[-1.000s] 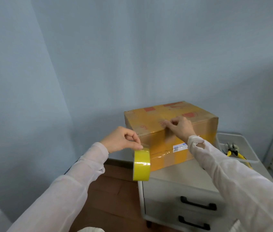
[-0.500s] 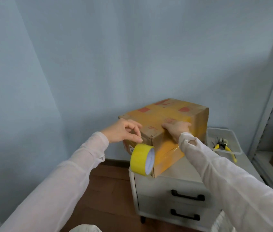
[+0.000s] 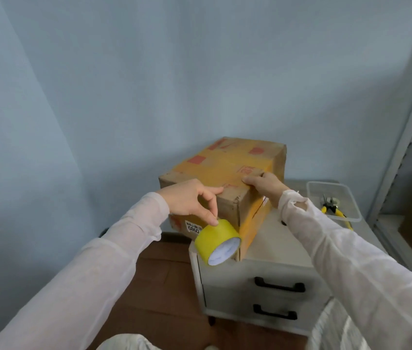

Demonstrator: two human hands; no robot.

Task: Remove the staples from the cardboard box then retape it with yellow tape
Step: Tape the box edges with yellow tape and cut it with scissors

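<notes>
A cardboard box point(image 3: 225, 168) with yellow tape bands and red marks stands on a white drawer cabinet point(image 3: 283, 248), one corner turned toward me. My left hand point(image 3: 187, 200) pinches the top of a yellow tape roll point(image 3: 215, 236) that hangs at the box's near corner, and its forefinger touches the box's top edge. My right hand point(image 3: 265, 188) presses on the box top near the right front edge, over a yellow band. No staples can be made out.
A clear plastic tray point(image 3: 351, 219) at the cabinet's right holds yellow-handled pliers point(image 3: 331, 208). A grey shelf frame point(image 3: 407, 127) stands at the far right. Blue walls close in behind and to the left. Brown wooden floor point(image 3: 162, 286) lies left of the cabinet.
The box has turned on the cabinet so its corner now faces me. My left hand has carried the roll around that corner. My right hand stayed on the box top.
</notes>
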